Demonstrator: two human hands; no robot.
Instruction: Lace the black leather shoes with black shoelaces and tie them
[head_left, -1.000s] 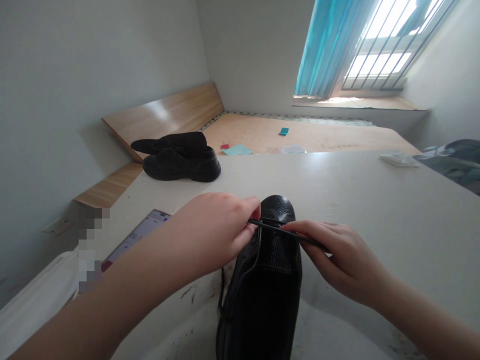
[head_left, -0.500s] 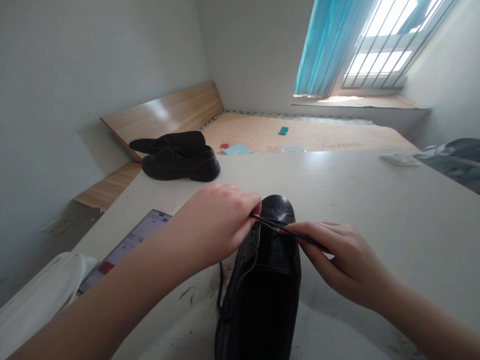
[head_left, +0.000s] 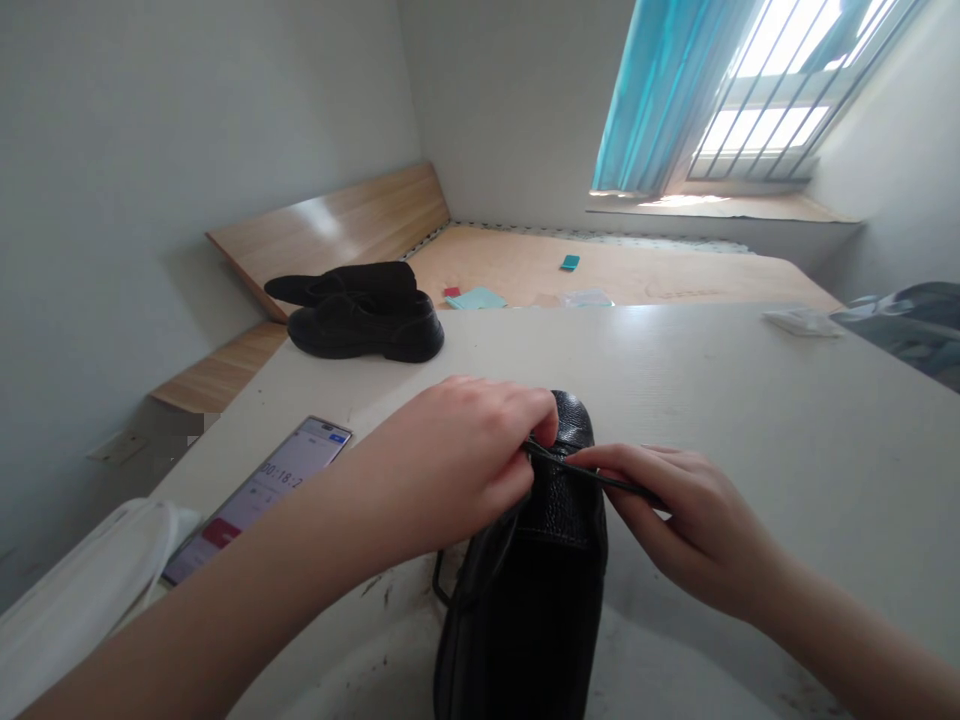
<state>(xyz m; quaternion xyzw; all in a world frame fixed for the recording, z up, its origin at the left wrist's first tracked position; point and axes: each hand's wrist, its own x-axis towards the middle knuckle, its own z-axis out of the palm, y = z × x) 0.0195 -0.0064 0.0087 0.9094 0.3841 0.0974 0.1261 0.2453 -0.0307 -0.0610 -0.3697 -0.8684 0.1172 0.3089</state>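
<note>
A black leather shoe [head_left: 525, 620] stands on the white table with its toe pointing away from me and its opening towards me. Over its front, a thin black shoelace [head_left: 589, 468] stretches between my two hands. My left hand [head_left: 480, 450] pinches the lace above the left side of the shoe, its fingertips partly hidden. To the right of the shoe, my right hand [head_left: 667, 510] is closed on the lace, which runs along its fingers. A loop of lace also hangs at the shoe's left side.
Other black shoes [head_left: 367, 325] sit at the table's far left. A phone [head_left: 262, 490] showing a timer lies left of my forearm, near a white item [head_left: 97, 580]. A clear packet [head_left: 802, 322] is at the far right of the white table [head_left: 712, 390].
My left hand has shifted right, closer to my right hand, shortening the lace between them. The right hand has barely moved.
</note>
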